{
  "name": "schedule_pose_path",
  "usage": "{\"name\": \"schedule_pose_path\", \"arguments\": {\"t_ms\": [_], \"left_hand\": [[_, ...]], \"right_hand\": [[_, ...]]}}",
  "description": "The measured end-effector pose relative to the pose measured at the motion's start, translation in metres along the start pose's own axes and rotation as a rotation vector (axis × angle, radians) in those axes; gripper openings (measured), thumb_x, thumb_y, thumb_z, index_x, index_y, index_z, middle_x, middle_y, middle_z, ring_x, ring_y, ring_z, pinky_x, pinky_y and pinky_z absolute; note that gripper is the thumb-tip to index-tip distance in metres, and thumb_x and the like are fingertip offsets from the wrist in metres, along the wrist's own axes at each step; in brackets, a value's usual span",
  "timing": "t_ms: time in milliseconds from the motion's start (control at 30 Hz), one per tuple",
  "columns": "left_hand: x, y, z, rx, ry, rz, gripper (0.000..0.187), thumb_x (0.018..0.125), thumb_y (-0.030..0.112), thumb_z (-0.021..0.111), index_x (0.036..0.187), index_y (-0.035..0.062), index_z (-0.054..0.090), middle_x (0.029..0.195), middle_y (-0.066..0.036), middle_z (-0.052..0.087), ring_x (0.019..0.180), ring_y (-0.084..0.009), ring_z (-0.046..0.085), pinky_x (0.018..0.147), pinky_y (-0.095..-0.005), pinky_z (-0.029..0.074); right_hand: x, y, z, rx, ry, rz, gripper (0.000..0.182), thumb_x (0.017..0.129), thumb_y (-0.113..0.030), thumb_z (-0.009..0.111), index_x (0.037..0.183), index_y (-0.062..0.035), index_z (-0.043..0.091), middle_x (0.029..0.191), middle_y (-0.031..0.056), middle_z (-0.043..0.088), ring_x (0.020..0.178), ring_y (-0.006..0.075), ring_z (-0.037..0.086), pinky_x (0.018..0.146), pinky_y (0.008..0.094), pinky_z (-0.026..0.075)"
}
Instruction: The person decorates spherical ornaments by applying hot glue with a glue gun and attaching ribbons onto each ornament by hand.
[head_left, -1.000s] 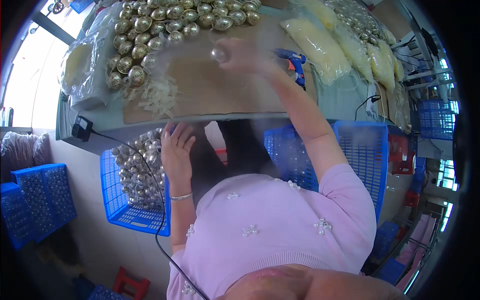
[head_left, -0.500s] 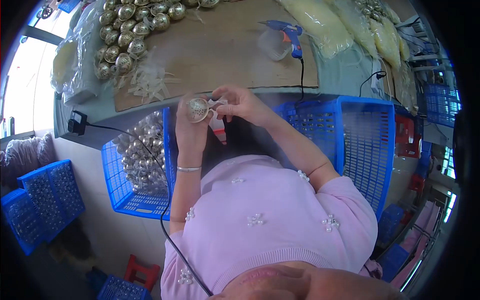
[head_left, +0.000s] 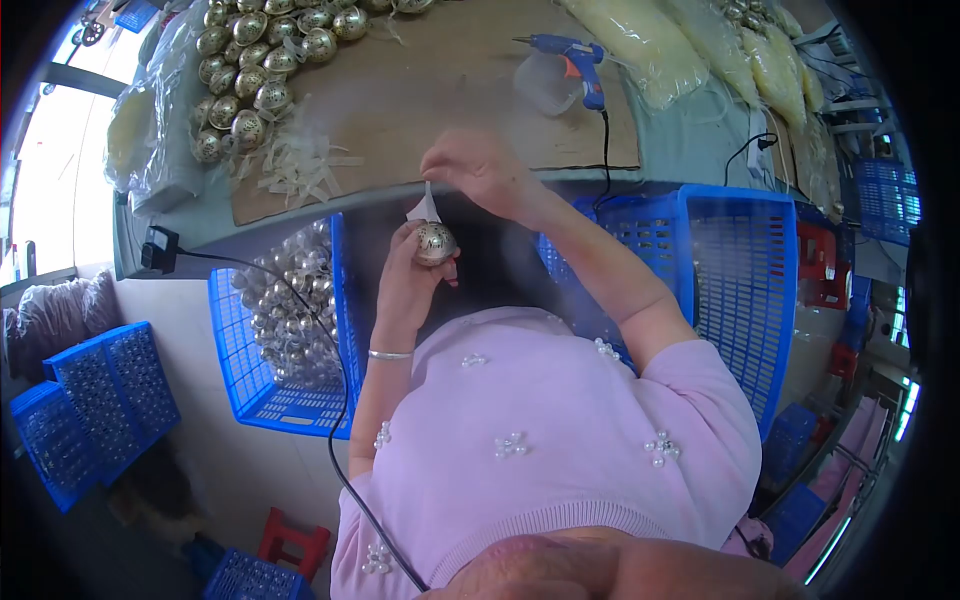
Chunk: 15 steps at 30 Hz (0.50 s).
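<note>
My left hand [head_left: 404, 282], a bracelet on its wrist, is closed around a gold-silver ball ornament [head_left: 436, 245] with a pierced pattern, just off the table's near edge. From the ball's top a whitish translucent ribbon strip [head_left: 424, 208] stands up. My right hand [head_left: 484, 176] pinches the upper end of this strip, its fingers slightly blurred. Beyond my hands, a cardboard sheet [head_left: 400, 130] covers part of the table. Loose ribbon strips [head_left: 300, 165] lie on it, beside a pile of similar balls [head_left: 250, 75].
A blue glue gun [head_left: 575, 55] lies on the cardboard, its cord hanging over the edge. Blue crates [head_left: 745, 300] flank my lap; the left crate [head_left: 245, 365] holds many balls. Plastic bags of yellowish material [head_left: 640, 55] lie at the back right. A black cable [head_left: 300, 300] runs past my left arm.
My right hand has moved up and away from the ball, drawing the strip upright. The ball has turned in my left hand, which has shifted slightly right and down.
</note>
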<state>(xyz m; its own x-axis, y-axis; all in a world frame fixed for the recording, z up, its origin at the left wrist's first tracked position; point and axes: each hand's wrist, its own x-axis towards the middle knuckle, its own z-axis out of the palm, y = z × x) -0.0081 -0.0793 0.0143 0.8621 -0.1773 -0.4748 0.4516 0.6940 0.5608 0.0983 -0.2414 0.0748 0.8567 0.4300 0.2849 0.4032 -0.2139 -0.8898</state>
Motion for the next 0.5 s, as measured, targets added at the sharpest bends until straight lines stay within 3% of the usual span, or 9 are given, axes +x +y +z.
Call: {"name": "schedule_pose_path", "arguments": {"t_ms": [133,233,300,400,500], "left_hand": [[0.003,0.001,-0.003,-0.013,-0.008,0.103,0.030,0.098,0.018,0.043,0.124,0.0036,0.039,0.109,-0.017,0.057,0.091,-0.0268,0.062,0.071,-0.0325,0.050],[0.004,0.004,-0.001,0.076,-0.043,0.236,0.027,0.098,0.018,0.046,0.121,0.0052,0.044,0.112,-0.015,0.058,0.091,-0.0227,0.061,0.072,-0.0313,0.049],[0.008,0.002,-0.008,0.179,-0.067,0.327,0.027,0.097,0.020,0.049,0.121,0.0083,0.048,0.116,-0.015,0.060,0.091,-0.0188,0.061,0.073,-0.0298,0.049],[0.010,0.007,-0.007,0.388,-0.034,0.284,0.037,0.098,0.016,0.043,0.135,0.0090,0.043,0.114,-0.013,0.060,0.090,-0.0146,0.059,0.072,-0.0277,0.047],[0.007,0.019,0.016,0.321,0.000,0.332,0.049,0.099,0.015,0.037,0.147,0.0106,0.031,0.108,-0.009,0.060,0.087,-0.0125,0.057,0.071,-0.0251,0.045]], "right_hand": [[-0.011,-0.009,0.001,0.197,-0.078,0.285,0.009,0.088,-0.009,0.065,0.090,-0.0004,0.064,0.084,0.0013,0.063,0.080,0.0100,0.057,0.073,0.0263,0.046],[-0.015,-0.010,0.005,0.278,-0.059,0.365,0.010,0.089,-0.009,0.065,0.090,0.0001,0.065,0.083,0.0017,0.063,0.079,0.0098,0.057,0.073,0.0261,0.046],[-0.014,-0.014,0.007,0.309,-0.048,0.344,0.011,0.089,-0.010,0.065,0.090,0.0004,0.065,0.082,0.0022,0.063,0.078,0.0095,0.057,0.073,0.0257,0.046],[-0.016,-0.025,0.010,0.315,-0.076,0.272,0.010,0.088,-0.010,0.067,0.090,0.0000,0.066,0.082,0.0031,0.063,0.078,0.0103,0.057,0.072,0.0252,0.047],[-0.027,-0.028,0.019,0.196,-0.112,0.211,0.008,0.086,-0.008,0.068,0.089,-0.0005,0.066,0.082,0.0041,0.062,0.078,0.0120,0.058,0.071,0.0258,0.047]]}}
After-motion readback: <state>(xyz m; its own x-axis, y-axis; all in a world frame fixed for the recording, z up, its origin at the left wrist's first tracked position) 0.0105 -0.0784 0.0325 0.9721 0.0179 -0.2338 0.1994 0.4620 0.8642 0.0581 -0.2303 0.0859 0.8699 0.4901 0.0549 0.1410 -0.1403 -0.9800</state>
